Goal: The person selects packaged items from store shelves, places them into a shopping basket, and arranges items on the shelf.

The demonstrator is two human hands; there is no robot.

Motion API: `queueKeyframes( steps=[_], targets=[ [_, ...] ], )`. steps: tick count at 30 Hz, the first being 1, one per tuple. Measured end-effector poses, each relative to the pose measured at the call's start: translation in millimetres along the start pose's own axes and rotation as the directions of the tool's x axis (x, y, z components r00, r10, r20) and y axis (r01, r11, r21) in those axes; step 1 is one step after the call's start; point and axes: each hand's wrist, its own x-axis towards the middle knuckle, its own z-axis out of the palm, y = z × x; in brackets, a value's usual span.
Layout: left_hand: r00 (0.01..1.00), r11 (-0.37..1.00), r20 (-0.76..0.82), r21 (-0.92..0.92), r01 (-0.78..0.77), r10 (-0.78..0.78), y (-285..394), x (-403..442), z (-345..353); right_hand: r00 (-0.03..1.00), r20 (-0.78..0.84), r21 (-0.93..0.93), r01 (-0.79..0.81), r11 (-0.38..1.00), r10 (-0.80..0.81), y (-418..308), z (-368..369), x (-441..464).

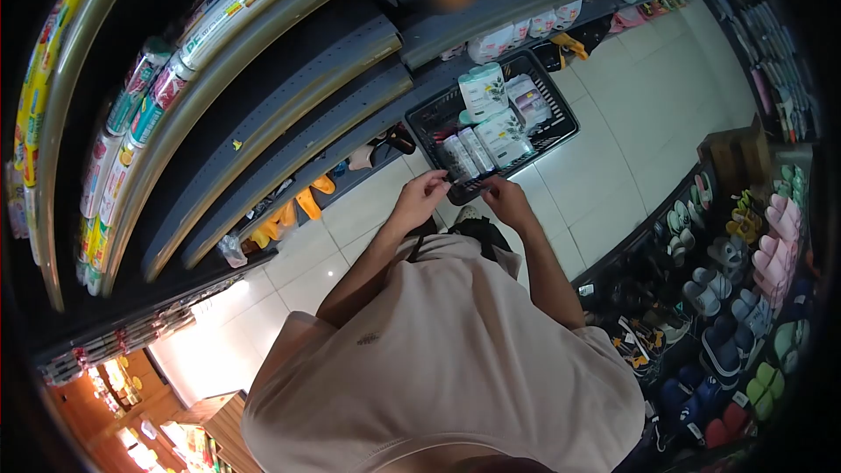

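Note:
A black plastic basket (561, 125) stands in front of me beside the lower shelf. It holds several white and green packages (502, 138) and, at its near left corner, wrapped rolls (462, 154). Another pale package (529, 103) lies at its right side. My left hand (423, 196) is at the basket's near left corner, its fingers curled together; what they hold, if anything, is too small to make out. Near the front edge, to the right, my right hand (505, 201) has its fingers bent toward the basket, and its grip is unclear.
Shelves (289, 123) with wrapped rolls (188, 61) curve along the left. Orange items (307, 203) hang under the lower shelf. Slippers (775, 245) fill a rack at the right. Pale floor tiles (613, 158) lie between, and a wooden box (734, 158) stands at the right.

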Motion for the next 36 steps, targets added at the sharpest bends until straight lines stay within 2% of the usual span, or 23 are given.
queueKeyframes(
  steps=[4, 6, 15, 19, 20, 24, 25, 29, 33, 36],
  targets=[
    [1.0, 1.0, 0.01, 0.029, -0.007, 0.006, -11.2, -8.4, -27.5, 0.997, 0.045, -0.04, -0.053, 0.998, 0.055, -9.7, 24.1, 1.5],
    [0.999, 0.998, 0.034, 0.044, 0.034, -0.035, -18.3, -14.0, -42.8, 1.0, 0.027, -0.045, -0.007, 0.999, 0.008, -10.7, 30.3, 1.4],
    [0.973, 0.994, -0.202, -0.044, 0.104, -0.11, -34.4, -22.6, -70.0, 0.989, 0.147, -0.137, 0.025, 0.99, -0.005, 9.2, 19.5, 26.9],
    [0.932, 0.988, -0.328, -0.038, 0.15, -0.155, -26.6, -18.7, -49.4, 0.964, 0.221, -0.159, 0.185, 0.97, -0.147, 39.0, -2.4, 68.1],
    [0.919, 0.985, -0.354, -0.07, 0.16, -0.174, -24.2, -19.4, -39.1, 0.971, 0.209, -0.187, 0.156, 0.97, -0.116, 47.2, -7.9, 79.7],
    [0.882, 0.979, -0.429, -0.138, 0.151, -0.197, -21.1, -11.6, 2.8, 0.944, 0.147, -0.258, 0.325, 0.91, -0.296, 83.5, -37.3, 134.5],
    [0.877, 0.979, -0.439, -0.145, 0.144, -0.194, -20.6, -9.6, 14.7, 0.95, 0.158, -0.26, 0.303, 0.917, -0.269, 85.2, -47.8, 150.0],
    [0.863, 0.977, -0.461, -0.137, 0.163, -0.208, 2.8, -1.9, 56.2, 0.942, 0.112, -0.465, 0.331, 0.821, -0.317, 112.1, -66.4, 230.8],
    [0.843, 0.966, -0.473, -0.132, 0.22, -0.257, 10.7, 0.0, 81.4, 0.974, 0.095, -0.543, 0.222, 0.81, -0.203, 90.6, -75.0, 293.7],
    [0.808, 0.952, -0.504, -0.162, 0.26, -0.306, 13.9, -0.4, 91.8, 0.966, 0.115, -0.561, 0.254, 0.788, -0.23, 81.2, -70.4, 328.5]
  ],
)
